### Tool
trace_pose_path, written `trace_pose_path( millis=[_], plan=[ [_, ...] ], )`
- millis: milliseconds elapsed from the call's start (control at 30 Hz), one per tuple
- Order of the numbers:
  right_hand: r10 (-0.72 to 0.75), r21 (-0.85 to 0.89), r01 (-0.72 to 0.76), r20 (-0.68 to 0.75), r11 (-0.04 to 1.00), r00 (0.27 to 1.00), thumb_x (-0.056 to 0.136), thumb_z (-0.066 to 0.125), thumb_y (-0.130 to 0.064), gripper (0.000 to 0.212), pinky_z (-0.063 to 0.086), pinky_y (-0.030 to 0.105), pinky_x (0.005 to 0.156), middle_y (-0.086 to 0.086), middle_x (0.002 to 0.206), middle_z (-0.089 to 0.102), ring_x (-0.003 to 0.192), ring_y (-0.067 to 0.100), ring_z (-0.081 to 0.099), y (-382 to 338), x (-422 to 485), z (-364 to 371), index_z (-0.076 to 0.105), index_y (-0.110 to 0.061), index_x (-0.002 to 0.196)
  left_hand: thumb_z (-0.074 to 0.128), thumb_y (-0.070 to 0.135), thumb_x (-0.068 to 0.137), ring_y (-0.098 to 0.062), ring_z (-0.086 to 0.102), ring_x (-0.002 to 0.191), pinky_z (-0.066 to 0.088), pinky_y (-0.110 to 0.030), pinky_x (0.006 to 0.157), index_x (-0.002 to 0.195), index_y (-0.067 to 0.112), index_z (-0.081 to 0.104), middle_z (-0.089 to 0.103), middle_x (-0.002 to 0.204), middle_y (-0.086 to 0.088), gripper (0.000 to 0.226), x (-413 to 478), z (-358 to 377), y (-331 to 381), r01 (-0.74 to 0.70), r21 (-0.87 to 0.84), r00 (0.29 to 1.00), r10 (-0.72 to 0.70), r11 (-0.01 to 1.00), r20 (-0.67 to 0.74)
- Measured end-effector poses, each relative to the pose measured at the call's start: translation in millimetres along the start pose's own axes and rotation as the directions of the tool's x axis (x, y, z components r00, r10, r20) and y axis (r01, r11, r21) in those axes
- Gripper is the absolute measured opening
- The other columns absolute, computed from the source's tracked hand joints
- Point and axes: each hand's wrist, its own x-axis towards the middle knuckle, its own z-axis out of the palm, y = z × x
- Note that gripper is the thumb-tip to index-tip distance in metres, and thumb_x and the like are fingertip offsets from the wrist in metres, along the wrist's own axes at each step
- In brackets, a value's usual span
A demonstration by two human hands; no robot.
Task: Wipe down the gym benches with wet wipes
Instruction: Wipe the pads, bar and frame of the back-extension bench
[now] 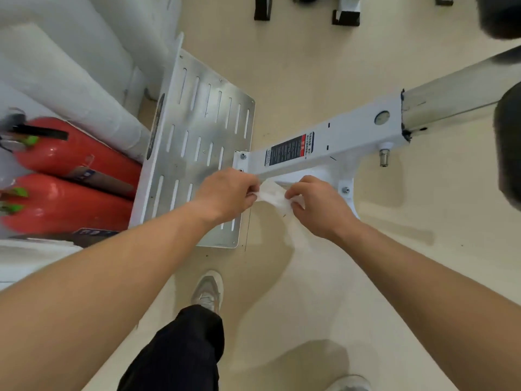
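I have the wet wipe point(272, 194) stretched between both hands, just on the near side of the white frame beam point(332, 142) and level with its bolted foot; my left hand point(225, 193) pinches one crumpled edge with the fingers curled in, and my right hand point(318, 204) pinches the other edge the same way; neither is free for anything else.

The wipe looks thin, limp and bunched, so I judge it nearly weightless, damp, and liable to tear or wad up if I pull the two edges hard apart; better to take it by the corners, open it flat, then fold it over the fingertips of one hand as a pad.

The beam is painted steel, rigid and smooth; I expect the wipe to slide easily along it but snag at the bolt heads and the edge of the warning label point(290, 149).

The slotted metal foot plate point(197, 131) joins the beam's far-left end; a black pad point(507, 142) shows at the beam's right end, partly out of view; two red fire extinguishers point(70, 153) lie beyond the plate, well apart from the beam.
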Motion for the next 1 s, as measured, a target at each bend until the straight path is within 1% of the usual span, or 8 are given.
trace_pose_path(
  millis=[133,233,333,467,600,700,800,1000],
  plan=[
    [0.046,-0.013,-0.046,0.008,0.999,0.999,0.097,0.054,-0.015,0.025,0.048,0.034,0.084,-0.001,0.119,0.058,0.107,0.022,0.058,-48.5,-16.3,-78.1,0.069,-0.021,0.117,0.059,0.034,0.096,-0.018,0.063,0.090,0.051,-0.032,0.072,0.106,0.030,0.066,0.068,0.095,0.011,0.012,-27.8,-81.9,23.3,0.063,-0.059,0.997,-0.059,0.996,0.055],
    [0.089,-0.025,-0.089,-0.020,0.996,0.996,0.098,0.053,-0.013,0.026,0.044,0.030,0.081,-0.001,0.118,0.058,0.109,0.022,0.058,-81.8,-27.7,-146.8,0.069,-0.020,0.118,0.058,0.040,0.097,-0.017,0.063,0.100,0.054,-0.038,0.087,0.123,0.030,0.060,0.068,0.109,0.010,0.028,-49.7,-148.1,40.1,0.118,-0.058,0.981,-0.108,0.991,0.161],
    [0.150,-0.046,-0.152,-0.037,0.987,0.988,0.098,0.050,-0.013,0.029,0.040,0.028,0.080,-0.001,0.124,0.057,0.113,0.022,0.057,-113.8,-41.2,-214.6,0.068,-0.020,0.120,0.057,0.042,0.097,-0.020,0.061,0.108,0.053,-0.042,0.094,0.132,0.028,0.055,0.064,0.122,0.004,0.037,-72.1,-213.7,54.9,0.143,-0.021,0.964,-0.134,0.990,0.228],
    [0.211,-0.081,-0.214,-0.041,0.974,0.977,0.098,0.049,-0.012,0.031,0.048,0.036,0.088,0.000,0.124,0.057,0.112,0.025,0.059,-154.3,-60.3,-290.5,0.066,-0.020,0.122,0.055,0.044,0.097,-0.018,0.061,0.107,0.052,-0.042,0.095,0.129,0.029,0.057,0.065,0.120,0.007,0.035,-96.7,-294.4,73.6,0.129,-0.038,0.964,-0.116,0.991,0.241],
    [0.294,-0.035,-0.298,-0.093,0.954,0.951,0.096,0.050,-0.011,0.031,0.052,0.042,0.091,-0.001,0.122,0.059,0.110,0.024,0.059,-195.6,-75.7,-348.9,0.067,-0.021,0.120,0.054,0.044,0.098,-0.018,0.062,0.105,0.053,-0.042,0.094,0.127,0.027,0.060,0.066,0.120,0.005,0.034,-110.1,-360.3,87.3,0.106,-0.078,0.970,-0.086,0.991,0.228],
    [0.345,0.018,-0.346,-0.131,0.938,0.929,0.096,0.053,-0.011,0.031,0.053,0.042,0.092,-0.001,0.123,0.061,0.109,0.022,0.060,-219.9,-87.1,-383.4,0.067,-0.021,0.121,0.054,0.040,0.098,-0.019,0.061,0.104,0.053,-0.039,0.091,0.125,0.024,0.062,0.066,0.120,0.002,0.032,-110.5,-403.3,97.1,0.082,-0.081,0.965,-0.058,0.993,0.256],
    [0.388,0.023,-0.390,-0.158,0.921,0.908,0.096,0.053,-0.011,0.032,0.053,0.042,0.093,0.000,0.125,0.061,0.110,0.022,0.061,-232.9,-94.8,-408.1,0.067,-0.021,0.123,0.055,0.039,0.098,-0.019,0.062,0.104,0.053,-0.039,0.092,0.122,0.023,0.062,0.066,0.119,0.001,0.030,-99.4,-436.6,104.3,0.028,-0.038,0.963,-0.016,0.999,0.270],
    [0.434,0.020,-0.437,-0.156,0.899,0.887,0.096,0.055,-0.012,0.032,0.054,0.043,0.091,-0.001,0.123,0.061,0.104,0.022,0.061,-228.8,-90.2,-448.7,0.065,-0.022,0.123,0.055,0.040,0.097,-0.021,0.062,0.106,0.052,-0.039,0.094,0.119,0.023,0.064,0.067,0.119,0.000,0.029,-57.8,-481.6,131.7,-0.033,0.012,0.959,0.029,0.999,0.282]
  ],
)
